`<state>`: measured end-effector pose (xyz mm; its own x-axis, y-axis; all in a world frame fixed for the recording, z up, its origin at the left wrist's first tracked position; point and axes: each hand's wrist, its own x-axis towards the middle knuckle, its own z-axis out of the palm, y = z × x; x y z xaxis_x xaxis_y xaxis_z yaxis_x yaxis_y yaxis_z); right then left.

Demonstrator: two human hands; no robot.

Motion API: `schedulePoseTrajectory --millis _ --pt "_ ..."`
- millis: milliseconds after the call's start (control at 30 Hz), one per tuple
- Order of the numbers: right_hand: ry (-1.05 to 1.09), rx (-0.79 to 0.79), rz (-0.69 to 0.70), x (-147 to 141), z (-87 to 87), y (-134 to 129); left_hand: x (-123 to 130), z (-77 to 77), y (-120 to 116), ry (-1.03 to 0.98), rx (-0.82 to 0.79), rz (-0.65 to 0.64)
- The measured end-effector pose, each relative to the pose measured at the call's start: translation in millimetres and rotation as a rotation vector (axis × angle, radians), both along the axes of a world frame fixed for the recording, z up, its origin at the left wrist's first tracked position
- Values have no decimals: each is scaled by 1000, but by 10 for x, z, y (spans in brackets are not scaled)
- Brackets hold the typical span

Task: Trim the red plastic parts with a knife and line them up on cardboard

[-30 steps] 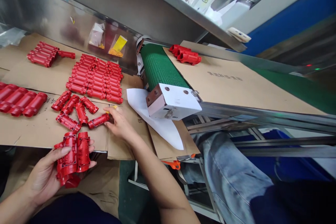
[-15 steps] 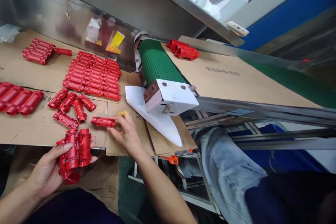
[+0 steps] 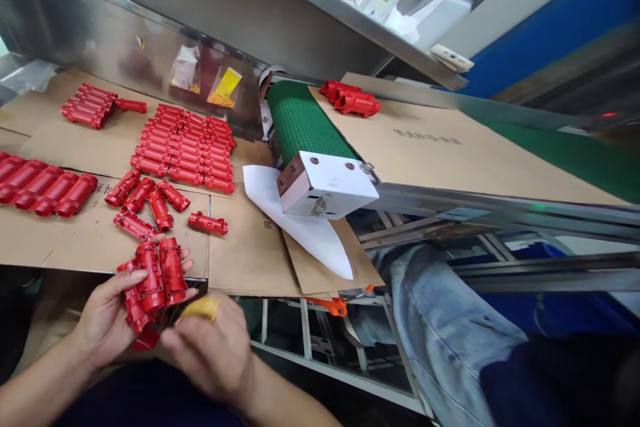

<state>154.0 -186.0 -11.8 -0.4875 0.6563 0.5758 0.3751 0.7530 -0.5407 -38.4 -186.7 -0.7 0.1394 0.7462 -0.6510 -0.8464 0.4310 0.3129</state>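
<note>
"What's at the far left of the bench?"

"Cardboard sheeting (image 3: 60, 240) covers it. On that lie fat red plastic tubes (image 3: 43, 188) side by side, with a neat stack of red moulded parts (image 3: 85, 107) beyond them, against the steel wall."

"And the left hand (image 3: 107, 317)?"

"Closed around a bundle of red moulded parts (image 3: 155, 277), right by the front edge of the cardboard."

"What's next along?"

"A tight block of red rows (image 3: 183, 147), a loose scatter of red pieces (image 3: 145, 203) in front of it, and one single red piece (image 3: 207, 223) lying apart to their right."

"The right hand (image 3: 213, 347)?"

"Curled, fingers bunched, just beside the left hand, with a yellow fingertip cover (image 3: 200, 308) on one finger. Whether it grips anything, I can't tell; no red part shows in it."

"Further right?"

"A green mesh conveyor belt (image 3: 300, 120) ending in a white metal block (image 3: 325, 183) above a sheet of white paper (image 3: 300, 233). A few red parts (image 3: 350, 98) sit on cardboard past the belt, and a leg in faded jeans (image 3: 450, 327) shows below."
</note>
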Motion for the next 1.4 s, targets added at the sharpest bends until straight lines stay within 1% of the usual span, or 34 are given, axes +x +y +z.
schedulePoseTrajectory --millis 33,67,133,200,233,300,367,433,467,533,600,700,767,833,900,967,1000,1067,1133,1200,1233,1300,1400 --pt "-39 12 -11 -65 -31 -102 33 25 16 20 16 9" --pt "-83 26 -52 -124 -69 -173 68 50 35 43 31 17" --pt "-114 45 -162 -203 -137 -230 139 94 82 88 49 32" --pt "-21 48 -225 -200 -147 -202 215 128 133 122 65 46" --pt "45 21 -249 -168 -122 -170 257 140 156 137 80 49" --pt "130 -114 -311 -68 -26 -88 351 154 185 176 121 47" --pt "106 -333 -370 30 85 1 453 155 191 213 170 31" --pt "79 -497 -362 85 151 80 548 145 182 223 219 -8" --pt "89 -531 -344 96 157 112 588 138 180 216 238 -34" --pt "142 -525 -330 107 117 160 644 122 192 193 258 -101" --pt "194 -489 -333 145 33 206 670 110 229 190 262 -162" --pt "206 -446 -368 336 -114 359 665 95 295 204 269 -209" --pt "138 -359 -479 555 -214 547 629 79 301 208 264 -227" --pt "-13 -221 -653 794 -319 769 562 50 249 226 248 -286" --pt "-81 -206 -690 987 -417 949 469 5 150 248 240 -371" --pt "-136 -209 -686 1081 -477 1027 364 -46 36 238 220 -410" --pt "-161 -201 -687 1086 -484 1023 315 -69 -14 229 197 -400" --pt "-221 -134 -704 1020 -448 963 230 -96 -83 216 129 -345" --pt "-280 -29 -699 871 -371 903 171 -93 -106 211 64 -288" --pt "-317 35 -632 673 -305 911 142 -68 -96 199 30 -255" --pt "-320 24 -580 569 -291 947 136 -52 -86 192 24 -248" --pt "-318 -47 -497 385 -307 1059 132 -25 -68 176 17 -239" --pt "-301 -121 -441 239 -387 1178 114 -13 -62 141 24 -218"
